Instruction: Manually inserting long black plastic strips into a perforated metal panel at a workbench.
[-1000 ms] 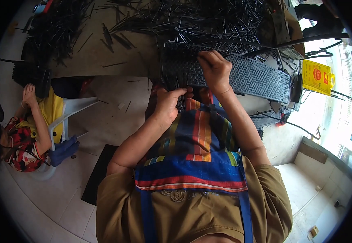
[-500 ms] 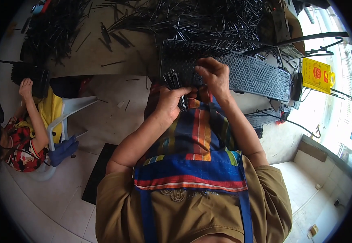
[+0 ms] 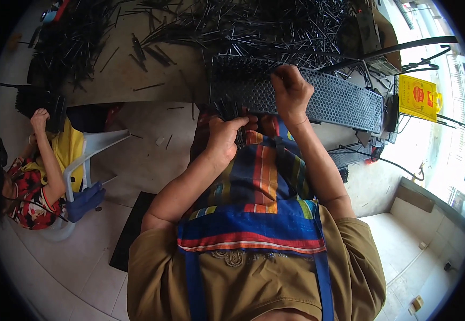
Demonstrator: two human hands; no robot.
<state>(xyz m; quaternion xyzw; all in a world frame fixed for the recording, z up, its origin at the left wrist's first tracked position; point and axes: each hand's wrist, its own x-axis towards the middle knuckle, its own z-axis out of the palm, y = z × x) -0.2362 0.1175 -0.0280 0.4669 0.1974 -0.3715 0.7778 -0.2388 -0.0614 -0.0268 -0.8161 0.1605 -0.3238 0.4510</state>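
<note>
My left hand [image 3: 223, 140] is closed round a bundle of thin black sticks [image 3: 227, 108], whose far ends fan out beyond the fingers above my lap. Just to the right, my right hand [image 3: 295, 96] hovers over a long grey plate full of holes [image 3: 344, 99]. Its fingers are pinched together, and anything between them is too small or dark to make out. Dark sticks [image 3: 248, 65] crowd the far left part of the plate, apparently set in its holes. A striped apron [image 3: 262, 176] covers my lap.
Loose black sticks [image 3: 291, 27] lie heaped across the table [image 3: 120, 80], with another pile [image 3: 66, 48] at far left. At left, a person [image 3: 34, 187] handles a dark bristly block [image 3: 42, 104] beside a plastic chair [image 3: 90, 155]. A yellow bag [image 3: 418, 99] hangs right, near black bars.
My right hand has shifted right and slightly away over the plate. My left hand stays nearly in place with the bundle. The person at left has moved a hand slightly.
</note>
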